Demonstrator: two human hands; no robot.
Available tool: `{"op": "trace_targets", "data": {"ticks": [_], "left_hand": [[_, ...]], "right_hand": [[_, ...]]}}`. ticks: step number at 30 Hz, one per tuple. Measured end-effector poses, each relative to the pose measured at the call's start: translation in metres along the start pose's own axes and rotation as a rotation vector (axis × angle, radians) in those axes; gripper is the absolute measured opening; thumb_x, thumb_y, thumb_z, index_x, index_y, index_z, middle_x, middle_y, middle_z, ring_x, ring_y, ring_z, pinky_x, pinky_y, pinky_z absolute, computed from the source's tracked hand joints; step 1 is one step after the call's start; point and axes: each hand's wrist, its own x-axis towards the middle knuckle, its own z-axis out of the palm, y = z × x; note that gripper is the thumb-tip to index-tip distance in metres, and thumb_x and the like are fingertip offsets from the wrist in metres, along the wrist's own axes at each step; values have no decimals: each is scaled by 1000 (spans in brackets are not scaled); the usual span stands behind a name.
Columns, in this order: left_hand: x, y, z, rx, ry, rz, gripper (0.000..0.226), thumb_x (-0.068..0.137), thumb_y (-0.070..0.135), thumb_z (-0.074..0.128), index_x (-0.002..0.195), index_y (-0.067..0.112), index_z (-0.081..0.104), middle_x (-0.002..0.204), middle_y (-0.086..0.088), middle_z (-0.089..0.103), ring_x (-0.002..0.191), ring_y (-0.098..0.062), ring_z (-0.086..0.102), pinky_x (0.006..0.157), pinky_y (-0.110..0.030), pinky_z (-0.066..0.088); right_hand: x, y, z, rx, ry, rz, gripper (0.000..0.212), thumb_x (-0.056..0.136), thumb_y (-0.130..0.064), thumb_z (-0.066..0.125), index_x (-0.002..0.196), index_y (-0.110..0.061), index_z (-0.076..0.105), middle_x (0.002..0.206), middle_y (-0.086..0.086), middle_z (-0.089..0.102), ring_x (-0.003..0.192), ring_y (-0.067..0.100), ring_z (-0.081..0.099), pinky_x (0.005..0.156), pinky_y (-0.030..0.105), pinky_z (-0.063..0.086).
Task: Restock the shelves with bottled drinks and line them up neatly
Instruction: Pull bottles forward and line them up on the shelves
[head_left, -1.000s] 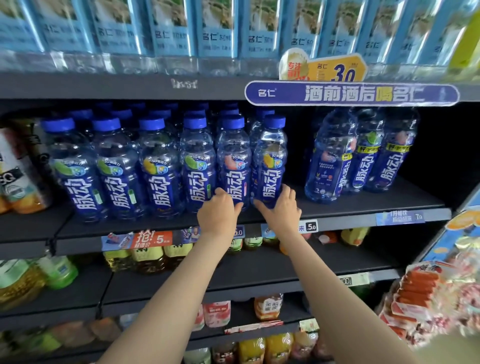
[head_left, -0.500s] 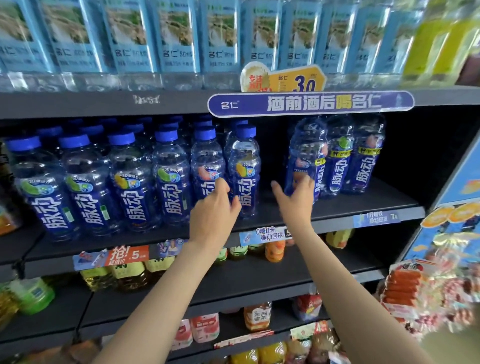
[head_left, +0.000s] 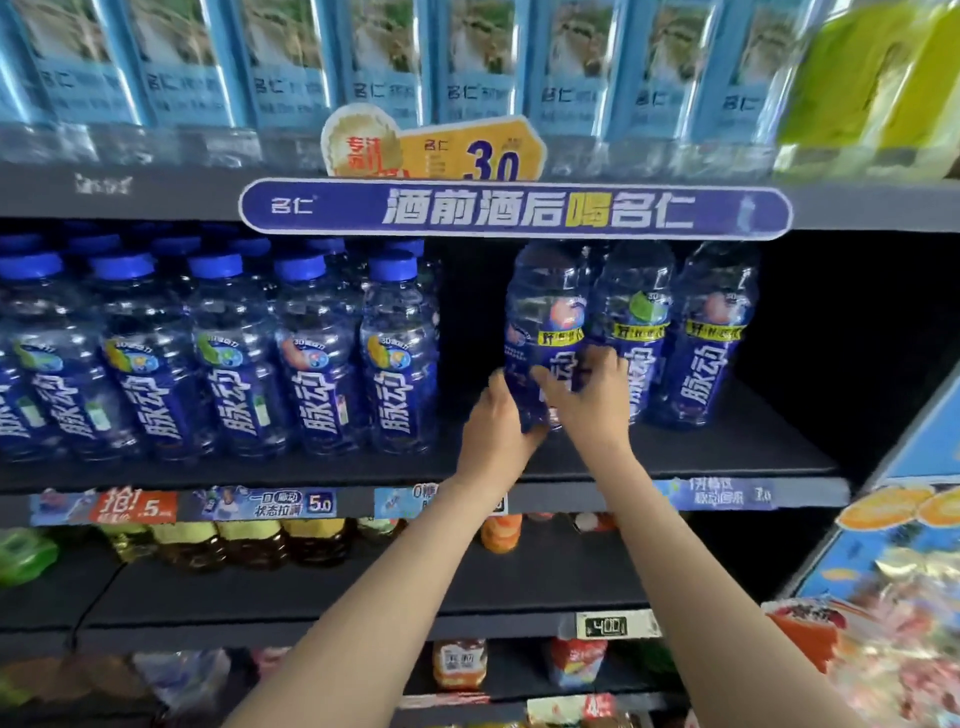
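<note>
A large blue drink bottle (head_left: 545, 332) stands on the middle shelf (head_left: 727, 452), leftmost of three big bottles grouped to the right. Both hands are on its lower half. The left hand (head_left: 496, 421) cups its left side near the base, and the right hand (head_left: 584, 395) wraps the front, fingers (head_left: 602, 364) curled round the label. Its neighbour, the middle large bottle (head_left: 636, 332), stands just beside it, perhaps touching.

To the left, across a gap of bare shelf, a tidy row of smaller blue-capped bottles (head_left: 400, 358) faces forward.

To do this step well, it seems best to keep the bottle upright and slide it along the shelf with a low, two-sided hold. Turn the label square to the front, and bring it level with the front edge so it matches the smaller row. Moving slowly should avoid knocking the neighbour over.
</note>
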Motion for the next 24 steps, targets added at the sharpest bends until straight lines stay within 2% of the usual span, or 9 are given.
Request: {"op": "trace_targets", "data": {"ticks": [2,4,6,8,12,17,24], "left_hand": [[6,3,8,-50,63,-32,73,77,30,73,132,5,33,127,-12,54,115,-28,52,83,-32,41],[12,7,15,-38,103,-74,71,75,34,74,127,5,36,124,-12,55,113,-30,52,82,-34,42],[18,10,20,29,140,-117,69,75,38,73,124,6,36,122,-11,55,111,-31,53,82,-38,43],[23,9,19,83,156,-138,66,76,39,72,120,6,37,120,-11,57,108,-31,54,80,-37,43],[28,8,14,144,123,-144,64,75,41,72,116,5,40,121,-11,57,110,-30,55,82,-36,42],[29,12,16,126,112,-142,63,74,40,74,115,6,41,121,-10,57,111,-29,55,84,-37,43],[33,20,26,94,99,-157,62,73,38,75,115,6,41,121,-11,58,111,-30,55,87,-41,45]], "right_hand": [[1,11,-19,22,181,-96,47,80,-24,71,112,2,48,113,16,48,105,29,48,82,18,32],[11,21,-33,-13,331,-81,55,78,-23,73,118,4,46,118,19,45,107,34,45,89,30,37],[21,28,-37,-159,267,4,77,74,-29,77,131,3,37,127,21,39,114,36,40,96,40,36],[25,32,-35,-298,187,48,86,73,-34,77,138,-1,30,133,20,33,120,35,36,97,42,34],[26,34,-34,-310,174,64,78,76,-33,74,136,-3,33,135,17,31,123,34,33,96,44,33],[26,42,-37,-228,153,52,75,79,-28,73,136,0,33,131,16,34,120,34,38,94,45,37],[31,42,-46,-167,162,67,71,80,-20,72,133,5,33,132,18,33,120,33,38,87,33,40]]}}
